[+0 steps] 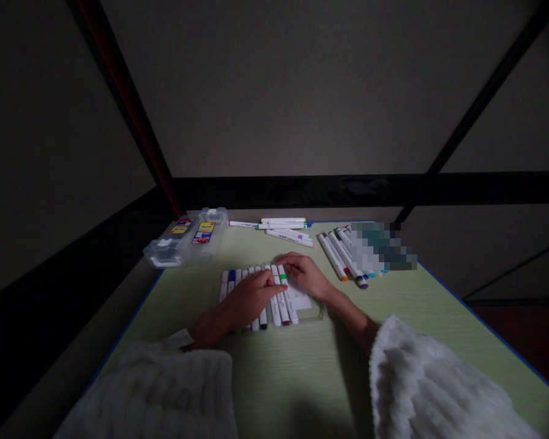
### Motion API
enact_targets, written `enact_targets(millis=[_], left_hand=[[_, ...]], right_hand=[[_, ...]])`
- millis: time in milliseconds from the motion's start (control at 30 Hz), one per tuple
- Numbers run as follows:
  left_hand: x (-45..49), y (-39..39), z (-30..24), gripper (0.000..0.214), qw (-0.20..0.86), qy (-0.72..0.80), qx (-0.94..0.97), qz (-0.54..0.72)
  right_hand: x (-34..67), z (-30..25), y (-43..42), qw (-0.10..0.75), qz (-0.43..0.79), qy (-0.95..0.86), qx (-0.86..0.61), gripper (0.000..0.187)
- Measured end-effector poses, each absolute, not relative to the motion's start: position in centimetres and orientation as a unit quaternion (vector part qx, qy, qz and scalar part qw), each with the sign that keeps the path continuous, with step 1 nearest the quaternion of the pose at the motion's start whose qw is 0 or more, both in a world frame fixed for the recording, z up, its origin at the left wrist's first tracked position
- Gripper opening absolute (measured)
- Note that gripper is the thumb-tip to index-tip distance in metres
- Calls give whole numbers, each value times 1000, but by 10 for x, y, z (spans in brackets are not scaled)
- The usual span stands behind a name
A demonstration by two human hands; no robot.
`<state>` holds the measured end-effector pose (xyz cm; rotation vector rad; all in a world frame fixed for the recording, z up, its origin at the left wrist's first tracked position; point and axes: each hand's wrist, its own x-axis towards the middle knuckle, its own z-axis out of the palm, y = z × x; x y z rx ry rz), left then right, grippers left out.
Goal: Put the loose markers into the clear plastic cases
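Lying over a row of white markers (274,305), the left hand (249,299) crosses the middle of the set with its fingers curled and its thumb extended toward the marker with a green band (283,283). Whether this hand grips a marker or only rests on the row cannot be told. The right hand (307,275) is at the far end of the row, on its right side, with fingers bent and drawn together; its fingertips are partly hidden, so it cannot be told whether they hold anything.

The row lies side by side in a clear tray (319,315), near the middle of the bench (283,378). At the right of the tray, a white sheet (302,301) shows beside the last marker. Among the near ends of the row, one is dark and another is red; the far part at left includes a blue band.

Beyond the hands, a loose group of pens (283,223) lies near the far edge of the bench, some of them overlapping. To the right, a second pile (341,253) lies slanted, with orange and purple among its near ends; a pixelated patch covers part of it. At the far left corner are two clear cases (205,236), bearing labels with yellow panels. White, ribbed sleeves (430,378) cover both forearms, leaving the wrists bare. Blue edging (473,317) borders the bench.
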<state>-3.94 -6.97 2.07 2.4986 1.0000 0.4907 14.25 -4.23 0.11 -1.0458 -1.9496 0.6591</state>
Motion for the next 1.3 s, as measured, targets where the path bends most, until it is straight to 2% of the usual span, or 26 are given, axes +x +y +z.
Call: enact_targets(millis=[233,1000,1300], left_hand=[[-36,-71,22,27,257,414,851,195],[-41,-66,14,23,160,331,916,163],[-39,-66,12,25,163,354,906,165]], right_hand=[[143,1,-43,401,257,-759,-444,44],[142,1,-44,406,260,-753,-448,40],[143,-1,-42,409,267,-753,-442,42]])
